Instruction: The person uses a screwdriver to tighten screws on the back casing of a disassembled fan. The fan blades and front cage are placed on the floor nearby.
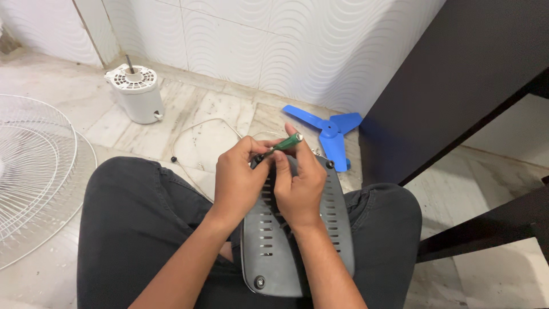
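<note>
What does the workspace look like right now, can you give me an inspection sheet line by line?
Surface: pale marble floor; person sits on it, dark trousers.
Job's things: grey slotted cover rests on the lap; green-handled screwdriver at its top edge.
Clutter: blue fan blade, white wire fan guards, white motor housing.
Grippers: left hand and right hand both hold the screwdriver, fingers closed around it.
Cables: white cord loops across the floor.
Surroundings: white wavy wall tiles, dark furniture at right.
</note>
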